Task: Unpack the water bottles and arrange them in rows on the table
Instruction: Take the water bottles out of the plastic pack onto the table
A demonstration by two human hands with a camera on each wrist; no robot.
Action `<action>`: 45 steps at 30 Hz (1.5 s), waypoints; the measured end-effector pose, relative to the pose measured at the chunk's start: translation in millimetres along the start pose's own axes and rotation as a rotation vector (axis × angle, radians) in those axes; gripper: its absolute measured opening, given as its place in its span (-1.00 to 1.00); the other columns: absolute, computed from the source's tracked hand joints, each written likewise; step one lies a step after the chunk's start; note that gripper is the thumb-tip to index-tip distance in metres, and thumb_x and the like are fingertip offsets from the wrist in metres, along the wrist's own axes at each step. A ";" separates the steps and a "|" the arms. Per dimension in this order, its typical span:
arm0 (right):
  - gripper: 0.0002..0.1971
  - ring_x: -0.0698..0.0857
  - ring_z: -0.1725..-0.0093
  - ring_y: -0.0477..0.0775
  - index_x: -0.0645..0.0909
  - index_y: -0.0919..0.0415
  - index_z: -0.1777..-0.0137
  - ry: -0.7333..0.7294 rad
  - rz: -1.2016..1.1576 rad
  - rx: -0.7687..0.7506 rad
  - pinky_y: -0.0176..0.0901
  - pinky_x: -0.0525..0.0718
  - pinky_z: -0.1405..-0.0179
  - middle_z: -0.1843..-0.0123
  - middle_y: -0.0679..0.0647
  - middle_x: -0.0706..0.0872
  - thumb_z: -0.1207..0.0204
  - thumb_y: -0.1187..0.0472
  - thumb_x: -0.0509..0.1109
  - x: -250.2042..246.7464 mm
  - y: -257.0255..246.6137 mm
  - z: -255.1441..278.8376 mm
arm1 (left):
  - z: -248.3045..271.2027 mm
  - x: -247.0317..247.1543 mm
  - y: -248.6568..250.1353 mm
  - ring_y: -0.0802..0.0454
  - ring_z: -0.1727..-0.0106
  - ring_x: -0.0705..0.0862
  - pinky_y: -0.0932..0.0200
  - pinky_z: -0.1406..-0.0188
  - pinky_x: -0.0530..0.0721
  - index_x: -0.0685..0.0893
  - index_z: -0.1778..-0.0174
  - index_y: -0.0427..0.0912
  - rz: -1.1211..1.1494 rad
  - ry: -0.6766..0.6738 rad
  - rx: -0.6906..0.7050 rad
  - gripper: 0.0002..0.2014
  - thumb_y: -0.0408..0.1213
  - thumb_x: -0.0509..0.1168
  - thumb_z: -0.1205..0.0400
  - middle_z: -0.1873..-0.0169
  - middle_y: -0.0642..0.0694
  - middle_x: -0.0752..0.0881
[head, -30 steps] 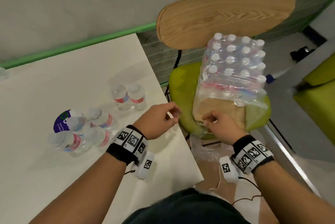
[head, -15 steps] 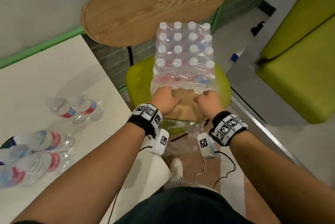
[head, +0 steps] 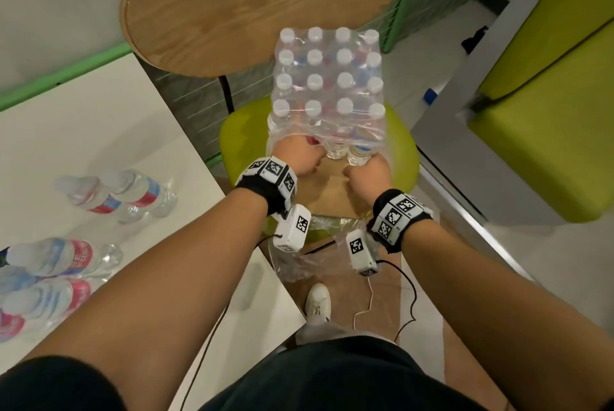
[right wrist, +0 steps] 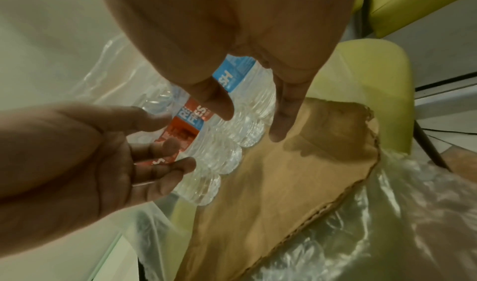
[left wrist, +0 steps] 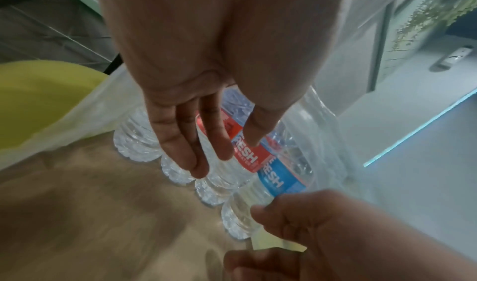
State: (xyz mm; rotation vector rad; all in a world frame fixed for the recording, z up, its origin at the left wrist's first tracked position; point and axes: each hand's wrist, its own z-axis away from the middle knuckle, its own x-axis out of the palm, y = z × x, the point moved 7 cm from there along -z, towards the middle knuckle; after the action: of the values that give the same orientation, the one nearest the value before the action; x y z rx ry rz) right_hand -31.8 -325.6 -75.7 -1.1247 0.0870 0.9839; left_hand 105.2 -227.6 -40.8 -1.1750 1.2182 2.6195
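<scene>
chair [head: 246, 131]: green seat, wooden back | white shoe [head: 318, 302] | green sofa [head: 545, 131]

Both forearms bare. Each wrist: black fabric wristband [head: 262, 189] carrying white square tiles printed with black fiducial markers [head: 275, 168]; same on the right band [head: 397, 216]. Small white box camera with a marker hangs under each wrist, left [head: 295, 228], right [head: 360, 252]. Thin cables trail from the boxes, black [head: 410, 291] and white [head: 367, 302]. Dark short-sleeved top [head: 315, 380], white shoe [head: 318, 302].
</scene>
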 end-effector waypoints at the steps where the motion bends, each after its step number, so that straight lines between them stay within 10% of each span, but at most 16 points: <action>1: -0.85 0.80 0.21 0.31 0.53 0.22 0.19 -0.003 0.000 0.003 0.25 0.80 0.22 0.17 0.30 0.78 -0.33 0.22 0.44 0.4 1.0 -2.1 | -1.2 -0.9 1.8 -0.15 0.12 0.80 -0.02 -0.07 0.72 0.69 0.31 -0.14 0.002 -0.003 -0.009 -0.72 -0.12 0.25 -0.67 0.20 -0.21 0.83; 8: -0.83 0.71 0.24 0.16 0.57 0.10 0.04 -0.131 0.056 0.023 0.08 0.84 0.22 0.15 0.16 0.69 -0.38 0.12 0.35 10.5 18.7 -21.5 | -0.8 -3.2 -7.0 -0.12 -0.23 0.67 0.18 -0.14 0.52 0.57 -0.41 -0.18 -0.183 0.109 0.074 -0.47 0.11 0.29 -0.64 -0.20 -0.11 0.71; 14: -0.76 0.74 0.22 0.14 0.68 0.24 -0.04 -0.154 -0.022 0.078 0.18 0.82 0.08 0.16 0.14 0.72 -0.55 0.08 0.35 12.1 22.4 -32.1 | 12.0 12.6 -20.1 -0.20 -0.21 0.68 0.09 -0.05 0.50 0.66 -0.30 -0.24 -0.372 -0.013 -0.044 -0.36 0.26 0.04 -0.70 -0.18 -0.22 0.73; 18: -0.66 0.72 0.15 0.05 0.61 0.29 -0.37 -0.256 0.010 0.095 0.01 0.79 -0.08 0.00 0.10 0.69 -0.61 0.29 0.30 16.9 29.4 -33.5 | 26.8 14.4 -22.5 -0.17 -0.30 0.61 0.04 -0.22 0.54 0.53 -0.44 -0.13 -0.286 0.063 0.039 -0.43 0.16 0.30 -0.62 -0.33 -0.18 0.63; 23: -0.77 0.67 0.47 -0.12 0.70 0.24 -0.20 -0.242 0.060 0.085 -0.05 0.73 0.08 0.09 0.11 0.66 -0.60 0.30 0.32 12.7 26.3 -26.3 | 35.6 23.6 -41.2 0.03 0.10 0.66 0.22 0.14 0.48 0.68 0.11 -0.09 -0.311 0.029 0.055 -0.77 0.02 0.40 -0.60 0.02 -0.08 0.78; 25: -0.84 0.58 0.42 0.06 0.69 0.15 0.14 -0.180 0.056 0.084 -0.16 0.55 0.37 0.26 0.12 0.63 -0.62 0.12 0.36 8.2 22.2 -19.9 | 34.8 23.0 -49.5 -0.01 0.09 0.70 0.18 0.15 0.57 0.73 0.00 -0.18 -0.238 0.017 0.027 -0.72 -0.03 0.45 -0.56 0.05 -0.11 0.78; 28: -0.78 0.52 0.31 -0.08 0.74 0.08 -0.10 -0.166 0.068 0.061 -0.44 0.43 0.61 0.12 -0.03 0.63 -0.60 0.01 0.37 9.9 23.7 -13.1 | 36.9 19.7 -52.0 -0.08 0.00 0.73 0.07 0.00 0.70 0.71 -0.13 -0.21 -0.157 0.021 0.038 -0.65 -0.10 0.50 -0.51 -0.02 -0.13 0.77; 33: -0.62 0.82 0.29 0.11 0.76 0.16 0.09 -0.135 -0.183 0.163 0.06 0.82 0.14 0.30 0.06 0.84 -0.18 -0.07 0.59 18.1 55.9 -1.3 | 40.3 14.9 -56.3 -0.04 0.00 0.74 0.14 0.01 0.67 0.73 -0.13 -0.24 -0.004 0.006 0.037 -0.68 -0.24 0.53 -0.49 -0.01 -0.10 0.78; 40: -0.80 0.60 0.39 0.12 0.67 0.21 0.22 -0.236 -0.339 0.179 -0.11 0.51 0.29 0.30 0.15 0.67 -0.39 0.07 0.38 2.6 58.0 25.3 | 54.8 -1.8 -70.5 0.02 -0.23 0.69 -0.01 -0.36 0.62 0.52 -0.47 -0.01 0.378 0.010 -0.010 -0.24 -0.21 0.63 -0.33 -0.26 -0.01 0.69; 45: -0.53 0.79 0.23 0.02 0.76 0.14 0.03 -0.394 -0.196 0.078 -0.12 0.69 0.13 0.16 0.04 0.84 -0.34 -0.27 0.55 -3.6 49.2 51.7 | 89.0 -15.1 -77.1 0.12 -0.15 0.74 0.06 -0.28 0.64 0.68 -0.27 0.06 0.481 0.012 0.077 -0.46 -0.12 0.63 -0.37 -0.07 0.12 0.79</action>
State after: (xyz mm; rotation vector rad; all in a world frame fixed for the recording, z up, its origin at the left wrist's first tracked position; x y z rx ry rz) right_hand -88.9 -283.5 -84.5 -0.8336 -0.2949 0.9994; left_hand 84.7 -110.7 -44.5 -0.9846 1.7796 2.8445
